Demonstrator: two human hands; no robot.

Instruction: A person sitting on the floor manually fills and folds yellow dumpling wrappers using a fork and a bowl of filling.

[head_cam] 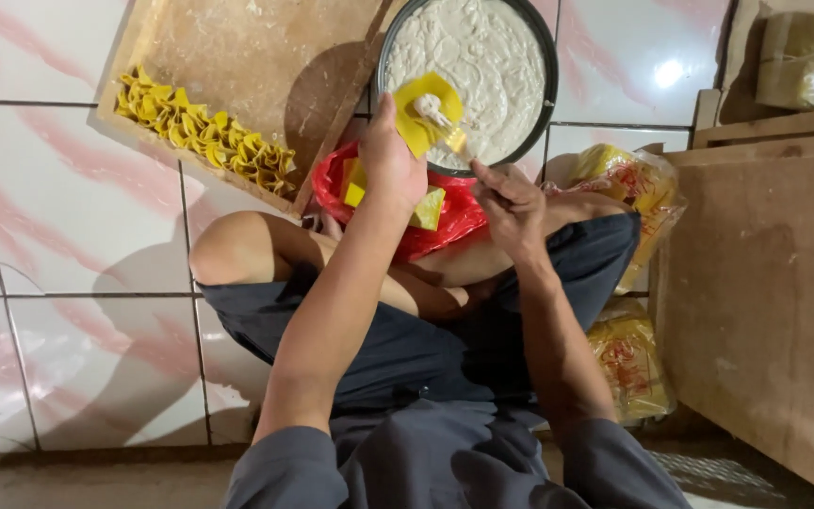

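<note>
Over the far rim of the dark round pan (550,104) of pale filling (482,57), our left hand (390,160) holds up a yellow square wrapper (423,111), fingers closed under its near edge so the sheet sits flat and open toward us. A small dab of filling (431,106) already rests on the wrapper's centre, just past the fingertips, so the piece lies beyond the grip, not inside it. Held low over the pan, prob. so drips fall back in.

Our right hand (512,203) is closed round a thin utensil (459,143), its tip touching the wrapper's right corner; handle mostly hidden in the fist, so we can't tell what kind it is.

Just near the pan, btwn our knees, a red plastic bag (445,212) holds more yellow wrappers (431,209), placed right below the left hand, w/in easy reach. Far left, a wooden board (256,57) dusted w/ flour carries a row of folded yellow dumplings (204,132) along its near-left edge, lined up apart from the raw sheets. Right of our leg lie clear packs of yellow wrappers (628,363) w/ red print, stacked beside a low wooden table (765,311). We sit cross-legged on the tiled floor (68,236), all items fanned out around our lap.
</note>
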